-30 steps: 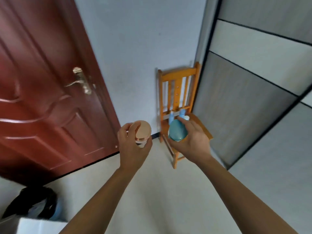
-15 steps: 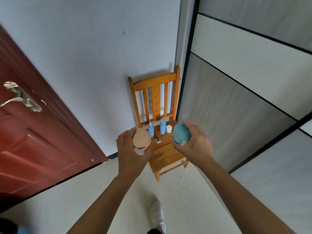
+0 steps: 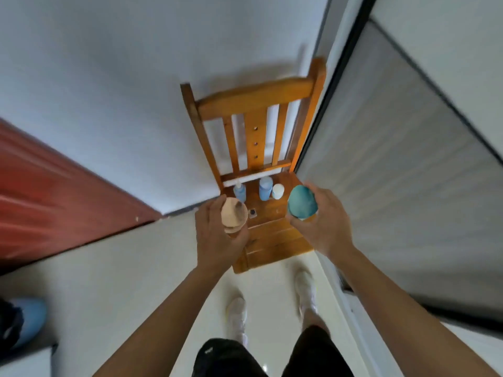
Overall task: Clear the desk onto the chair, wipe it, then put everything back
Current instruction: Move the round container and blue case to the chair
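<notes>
Here the left hand (image 3: pixel 217 238) grips a peach-lidded jar (image 3: pixel 233 213), the right hand (image 3: pixel 325 227) a teal-lidded jar (image 3: pixel 302 204), both over the wooden chair (image 3: pixel 272 238); a pump bottle (image 3: pixel 239 192), a blue bottle (image 3: pixel 265 188) and a white jar (image 3: pixel 278 191) stand at the back of its seat.

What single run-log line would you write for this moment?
left hand: holds tan jar | right hand: holds teal jar | chair seat: thin blue bottle, wide blue bottle, white jar | jars: not yet down

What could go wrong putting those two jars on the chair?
Setting the peach-lidded jar or teal-lidded jar down might topple the blue pump bottle, blue bottle or white jar standing at the back of the chair seat. With left hand and right hand both full, nothing could catch a fall.
</notes>
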Demonstrator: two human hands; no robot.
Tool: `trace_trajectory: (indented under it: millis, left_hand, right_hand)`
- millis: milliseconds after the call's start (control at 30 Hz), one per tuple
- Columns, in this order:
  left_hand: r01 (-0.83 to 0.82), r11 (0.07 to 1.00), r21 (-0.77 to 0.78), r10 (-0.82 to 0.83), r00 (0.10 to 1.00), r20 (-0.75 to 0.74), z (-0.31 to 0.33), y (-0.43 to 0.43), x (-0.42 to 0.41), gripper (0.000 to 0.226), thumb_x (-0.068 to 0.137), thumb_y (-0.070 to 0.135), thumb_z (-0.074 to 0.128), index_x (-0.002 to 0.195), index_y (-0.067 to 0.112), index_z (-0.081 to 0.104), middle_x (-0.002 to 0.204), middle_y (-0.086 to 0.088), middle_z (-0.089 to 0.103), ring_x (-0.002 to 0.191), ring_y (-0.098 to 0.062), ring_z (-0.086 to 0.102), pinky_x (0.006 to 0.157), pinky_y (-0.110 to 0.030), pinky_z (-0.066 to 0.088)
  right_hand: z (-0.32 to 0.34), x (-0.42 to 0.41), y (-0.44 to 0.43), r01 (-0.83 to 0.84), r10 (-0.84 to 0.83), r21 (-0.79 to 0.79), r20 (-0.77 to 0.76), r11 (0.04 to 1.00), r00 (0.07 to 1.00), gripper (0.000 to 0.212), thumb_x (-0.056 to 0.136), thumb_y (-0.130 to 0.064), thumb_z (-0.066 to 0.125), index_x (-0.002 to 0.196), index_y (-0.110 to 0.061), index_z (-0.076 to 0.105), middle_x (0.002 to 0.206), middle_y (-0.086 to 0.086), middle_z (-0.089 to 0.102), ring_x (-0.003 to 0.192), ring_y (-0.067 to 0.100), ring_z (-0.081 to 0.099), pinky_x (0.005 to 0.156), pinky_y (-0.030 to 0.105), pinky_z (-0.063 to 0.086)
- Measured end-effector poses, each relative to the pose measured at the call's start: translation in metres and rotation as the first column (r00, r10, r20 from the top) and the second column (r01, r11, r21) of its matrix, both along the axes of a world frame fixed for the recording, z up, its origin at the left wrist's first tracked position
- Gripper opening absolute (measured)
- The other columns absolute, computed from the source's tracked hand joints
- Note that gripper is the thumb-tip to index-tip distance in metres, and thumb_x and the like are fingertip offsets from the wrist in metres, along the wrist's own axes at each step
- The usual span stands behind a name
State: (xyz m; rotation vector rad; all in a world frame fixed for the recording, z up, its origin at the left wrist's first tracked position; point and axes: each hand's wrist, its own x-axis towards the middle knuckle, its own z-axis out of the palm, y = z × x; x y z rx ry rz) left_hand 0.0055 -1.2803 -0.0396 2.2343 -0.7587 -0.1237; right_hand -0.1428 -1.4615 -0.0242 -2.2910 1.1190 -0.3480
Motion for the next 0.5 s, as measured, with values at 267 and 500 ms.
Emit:
trace_trajectory:
  millis: [267, 500]
  left_hand:
    - [-0.215, 0.945, 0.247, 0.272, 0.934, -0.229, -0.153, -0.047, -0.014, 0.079, 0.071, 0.043, 0.08, 0.137, 0.022, 0.043, 0.136, -0.002, 0.049, 0.123, -0.018, 0.044, 0.096, -0.033, 0.044]
    - [-0.204, 0.909, 0.363, 0.324, 0.894, -0.311, -0.271, -0.071, -0.006, 0.083, 0.071, 0.036, 0.084, 0.139, 0.029, 0.037, 0.142, 0.002, 0.042, 0.126, -0.018, 0.044, 0.095, -0.031, 0.045]
  right_hand:
    - [-0.167, 0.029, -0.058, -0.166, 0.193, 0.165, -0.163, 0.972, 0.968, 0.082, 0.076, -0.053, 0.079, 0.144, -0.035, 0.038, 0.137, -0.005, 0.055, 0.119, 0.017, 0.055, 0.086, 0.022, 0.042]
    - [-0.286, 0.054, -0.072, -0.219, 0.28, 0.27, -0.213, 0.938, 0.936, 0.089, 0.079, -0.043, 0.082, 0.151, -0.031, 0.032, 0.144, -0.004, 0.051, 0.127, 0.019, 0.052, 0.099, 0.033, 0.05]
